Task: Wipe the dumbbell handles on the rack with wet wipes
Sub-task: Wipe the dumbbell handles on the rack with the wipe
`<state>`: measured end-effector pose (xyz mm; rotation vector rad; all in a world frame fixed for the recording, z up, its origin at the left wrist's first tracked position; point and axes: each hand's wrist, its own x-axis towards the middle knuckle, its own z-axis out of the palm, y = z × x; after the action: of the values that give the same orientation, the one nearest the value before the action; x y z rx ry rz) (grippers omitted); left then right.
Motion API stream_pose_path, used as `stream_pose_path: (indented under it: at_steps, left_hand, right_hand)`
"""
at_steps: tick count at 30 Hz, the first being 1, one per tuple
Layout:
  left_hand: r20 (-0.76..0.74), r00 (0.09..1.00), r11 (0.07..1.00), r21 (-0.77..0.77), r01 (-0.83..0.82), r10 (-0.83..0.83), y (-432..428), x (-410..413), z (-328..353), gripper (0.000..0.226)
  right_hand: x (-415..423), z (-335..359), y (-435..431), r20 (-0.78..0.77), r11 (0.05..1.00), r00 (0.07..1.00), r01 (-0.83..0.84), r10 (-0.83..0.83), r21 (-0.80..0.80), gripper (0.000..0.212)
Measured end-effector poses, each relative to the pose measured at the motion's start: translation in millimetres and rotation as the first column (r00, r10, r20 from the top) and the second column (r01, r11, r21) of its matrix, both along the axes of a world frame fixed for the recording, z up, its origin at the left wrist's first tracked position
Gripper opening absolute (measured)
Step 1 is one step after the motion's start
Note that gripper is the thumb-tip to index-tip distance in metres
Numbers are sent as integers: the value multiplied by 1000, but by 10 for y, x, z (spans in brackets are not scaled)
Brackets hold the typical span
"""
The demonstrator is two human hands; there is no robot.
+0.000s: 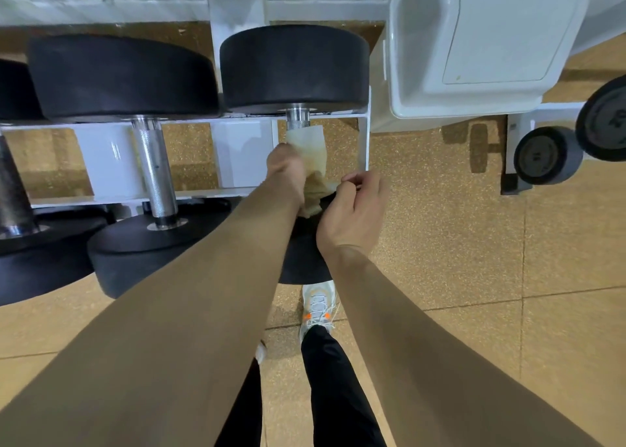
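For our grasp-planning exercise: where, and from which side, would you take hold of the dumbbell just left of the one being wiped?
Grip the knurled handle at mid-span, coming down from above. The black heads look too wide for fingers, while the handle lies bare across the gap in the white rack, open on top.

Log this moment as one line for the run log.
step: wiping dumbbell handle | left hand: grips wet wipe around handle | right hand: pinches wipe's loose end | neighbouring handle: bare
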<state>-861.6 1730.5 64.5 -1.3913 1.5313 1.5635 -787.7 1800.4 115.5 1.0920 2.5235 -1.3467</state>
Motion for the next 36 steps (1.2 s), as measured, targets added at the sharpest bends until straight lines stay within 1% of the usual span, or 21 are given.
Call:
stream_pose_path:
  at_steps: [1,2,3,4,5,7,8,10,12,16,18,20,21,23,24,26,29,31,33,34,36]
  left_hand:
    - [4,1000,1000,15,18,-18,-48,-37,-15,44]
    - [24,999,997,69,41,-42,-100,-47,-40,41]
    - [74,997,990,138,-9,-1,-144,-88,-32,39]
    - [106,994,985,164,-47,30,-185,-124,-46,36]
    - [116,992,985,156,-69,51,-211,-144,-117,34]
    - [89,995,991,123,-57,46,-210,-131,-233,33]
    - [94,995,992,115,-43,33,-214,-150,-217,37]
    - [61,994,988,114,-101,94,-176,-174,-93,47]
    - [-24,994,994,24,-109,110,-112,-213,3,55]
    - [-84,983,978,-114,-173,164,32,-315,122,60]
    - [-98,984,977,-142,-162,149,131,-227,228,62]
    - [-69,992,977,-180,-117,106,209,-44,261,64]
    - [-66,993,979,-173,-106,96,225,31,262,65]
    - [-9,999,994,-100,-49,49,206,108,248,64]
    - [20,998,997,-62,-55,57,161,107,254,59]
    - [42,999,1000,-14,-4,5,53,66,296,39]
    - [4,996,993,79,86,-86,-95,-7,113,42]
    - [37,991,983,140,121,-127,-198,-6,4,39]
    - [67,991,968,229,101,-119,-250,-10,-72,38]
    - [68,993,966,249,74,-93,-249,-14,-76,39]
    - [83,995,975,216,44,-63,-248,-66,-80,42]
  right_hand:
    - [-7,2,-3,13,1000,1000,3,-3,-7,19]
    - [-9,3,-3,23,1000,1000,7,-7,-12,19]
    - [-13,10,-1,31,1000,1000,7,-6,-16,19]
    - [-18,12,-2,37,1000,999,2,-1,-15,19]
    - [-20,13,-3,43,1000,999,-7,7,-13,20]
    - [-16,14,-3,61,1000,998,-19,19,-9,23]
    - [-22,10,-3,68,1000,997,-21,22,-13,24]
    - [-19,-5,3,74,999,997,-24,25,-26,26]
    - [-7,-11,8,62,999,997,-34,35,-17,29]
    - [-4,-18,14,62,999,997,-38,39,-14,29]
    - [-6,-13,17,67,999,997,-44,45,-15,29]
    - [-14,-13,20,65,999,997,-45,46,-23,29]
    - [-17,-15,20,67,999,997,-40,42,-30,29]
    - [-18,-21,22,72,999,997,-33,35,-34,31]
    - [-17,-22,18,72,999,997,-30,33,-33,31]
    - [-14,-24,13,65,999,998,-23,25,-40,32]
    - [-20,-28,22,63,998,998,-21,25,-61,31]
    - [-21,-36,26,73,998,997,-14,19,-65,31]
    - [-19,-41,30,70,998,997,-19,23,-55,29]
    - [-17,-44,33,69,998,997,-24,28,-52,28]
    - [-17,-57,35,64,998,998,-23,27,-59,28]
